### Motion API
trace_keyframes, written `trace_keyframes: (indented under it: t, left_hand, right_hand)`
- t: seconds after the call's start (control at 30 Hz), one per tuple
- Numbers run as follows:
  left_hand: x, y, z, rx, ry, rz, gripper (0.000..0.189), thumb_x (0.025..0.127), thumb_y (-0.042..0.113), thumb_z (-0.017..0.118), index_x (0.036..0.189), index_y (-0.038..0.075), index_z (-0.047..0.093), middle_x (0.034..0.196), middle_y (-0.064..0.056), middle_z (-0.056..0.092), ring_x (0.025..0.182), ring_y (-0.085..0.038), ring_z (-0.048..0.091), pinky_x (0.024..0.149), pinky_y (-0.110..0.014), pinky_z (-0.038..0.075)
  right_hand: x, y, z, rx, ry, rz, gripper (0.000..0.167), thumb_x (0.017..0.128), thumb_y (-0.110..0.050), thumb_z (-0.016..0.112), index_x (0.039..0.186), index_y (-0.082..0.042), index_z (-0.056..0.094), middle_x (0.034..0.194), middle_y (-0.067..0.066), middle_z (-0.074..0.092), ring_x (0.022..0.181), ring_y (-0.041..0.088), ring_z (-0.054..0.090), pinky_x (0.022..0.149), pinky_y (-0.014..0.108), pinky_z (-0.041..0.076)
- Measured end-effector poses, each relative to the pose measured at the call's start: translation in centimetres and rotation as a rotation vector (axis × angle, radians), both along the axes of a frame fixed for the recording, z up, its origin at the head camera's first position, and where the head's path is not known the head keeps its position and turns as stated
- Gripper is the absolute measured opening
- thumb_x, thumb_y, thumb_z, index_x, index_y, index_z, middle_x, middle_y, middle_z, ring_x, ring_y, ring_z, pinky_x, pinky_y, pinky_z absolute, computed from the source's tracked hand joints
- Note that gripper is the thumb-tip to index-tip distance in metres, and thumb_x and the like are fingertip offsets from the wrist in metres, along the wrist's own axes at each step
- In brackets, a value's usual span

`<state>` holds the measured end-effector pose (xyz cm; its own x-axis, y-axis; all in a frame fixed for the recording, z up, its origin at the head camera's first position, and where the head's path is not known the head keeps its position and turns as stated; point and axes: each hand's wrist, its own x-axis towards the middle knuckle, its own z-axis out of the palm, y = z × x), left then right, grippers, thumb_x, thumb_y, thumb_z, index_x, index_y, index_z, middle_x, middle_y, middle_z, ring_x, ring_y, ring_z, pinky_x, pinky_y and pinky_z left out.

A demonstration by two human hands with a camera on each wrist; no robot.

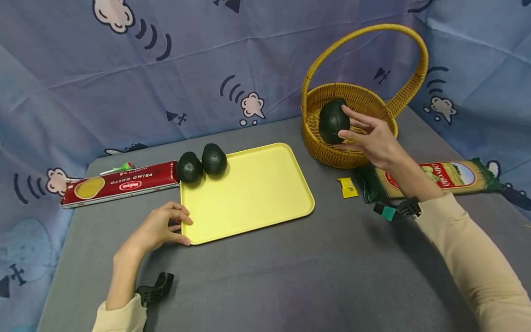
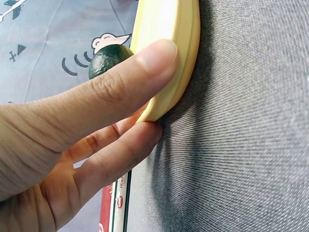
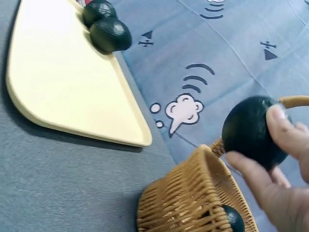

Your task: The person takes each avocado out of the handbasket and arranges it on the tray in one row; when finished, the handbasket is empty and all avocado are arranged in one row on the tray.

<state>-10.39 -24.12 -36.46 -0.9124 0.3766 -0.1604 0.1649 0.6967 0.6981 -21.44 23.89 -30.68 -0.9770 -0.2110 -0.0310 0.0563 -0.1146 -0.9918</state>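
Observation:
My right hand (image 1: 373, 138) grips a dark green avocado (image 1: 333, 121) over the wicker basket (image 1: 332, 157); in the right wrist view that held avocado (image 3: 253, 130) is above the rim. Inside the basket, the right wrist view shows another avocado (image 3: 233, 218), partly hidden by the wicker wall. My left hand (image 1: 159, 226) pinches the near left corner of the yellow tray (image 1: 249, 193), thumb on top and fingers under the edge in the left wrist view. Two avocados, one (image 1: 190, 167) at the tray's far left corner and one (image 1: 214, 159) beside it, sit side by side.
A red spaghetti pack (image 1: 124, 184) lies left of the tray, a lollipop-like item (image 1: 120, 168) behind it. Right of the tray are a small yellow packet (image 1: 347, 188) and, partly under my right forearm, an Olivolia pasta bag (image 1: 452, 176). Patterned blue cloth (image 1: 207, 69) hangs behind.

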Motion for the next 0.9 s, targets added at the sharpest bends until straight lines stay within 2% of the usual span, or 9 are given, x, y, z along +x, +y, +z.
trace_keyframes:
  t: [0.17,0.23,0.4,0.47,0.6,0.7,0.9]
  left_hand:
    - [0.0,-0.1,-0.1,0.007,0.004,-0.003,0.036,0.064,0.009,0.088,0.093,-0.002,0.070,0.112,-0.017,0.053,0.100,-0.032,0.058,0.083,-0.033,0.058]
    - [-0.1,-0.1,-0.1,0.006,0.008,-0.006,0.035,0.064,0.008,0.088,0.093,-0.002,0.070,0.112,-0.016,0.053,0.100,-0.032,0.058,0.083,-0.033,0.058]
    - [-0.2,-0.1,-0.1,-0.003,0.020,-0.015,0.035,0.065,0.008,0.088,0.093,-0.002,0.071,0.110,-0.016,0.053,0.100,-0.032,0.057,0.083,-0.033,0.058]
    - [-0.2,-0.1,0.0,-0.007,0.024,-0.017,0.035,0.064,0.008,0.088,0.093,-0.002,0.071,0.110,-0.016,0.053,0.099,-0.032,0.058,0.083,-0.033,0.058]
    - [-0.2,-0.1,0.0,-0.016,0.028,-0.019,0.035,0.064,0.008,0.088,0.093,-0.002,0.071,0.110,-0.016,0.053,0.099,-0.032,0.058,0.083,-0.033,0.058]
    - [-0.1,-0.1,0.1,-0.018,0.022,-0.014,0.036,0.064,0.009,0.088,0.093,-0.002,0.071,0.111,-0.017,0.053,0.099,-0.032,0.058,0.083,-0.033,0.058]
    - [-0.1,0.0,0.1,-0.006,-0.011,0.007,0.036,0.065,0.009,0.088,0.094,-0.002,0.071,0.113,-0.018,0.052,0.100,-0.032,0.059,0.083,-0.033,0.058]
  right_hand:
    - [0.2,-1.2,-0.6,0.018,0.051,0.035,0.061,0.091,0.001,0.061,0.145,-0.021,0.042,0.156,0.015,0.015,0.125,0.021,0.050,0.079,0.031,0.060]
    - [0.1,-1.7,-0.8,0.020,0.063,0.054,0.061,0.091,0.002,0.060,0.145,-0.020,0.042,0.155,0.016,0.016,0.123,0.021,0.050,0.079,0.030,0.059]
    - [-0.1,-2.9,-1.6,0.020,0.099,0.119,0.061,0.091,0.005,0.059,0.145,-0.019,0.042,0.154,0.018,0.015,0.138,0.036,0.029,0.080,0.028,0.059]
    - [-0.3,-3.5,-1.9,0.012,0.127,0.147,0.061,0.090,0.006,0.060,0.144,-0.017,0.043,0.155,0.017,0.018,0.136,0.035,0.034,0.081,0.029,0.059]
    - [-0.7,-4.6,-2.6,-0.019,0.178,0.219,0.061,0.089,0.006,0.062,0.143,-0.013,0.044,0.155,0.012,0.027,0.126,0.025,0.050,0.083,0.032,0.058]
    - [-1.0,-5.6,-2.9,-0.038,0.181,0.275,0.062,0.088,0.006,0.063,0.144,-0.012,0.043,0.154,0.010,0.029,0.127,0.023,0.049,0.084,0.033,0.058]
    - [-1.7,-7.7,-3.9,-0.033,0.152,0.360,0.067,0.086,0.002,0.068,0.145,-0.008,0.038,0.155,0.014,0.026,0.132,0.033,0.042,0.087,0.039,0.056]
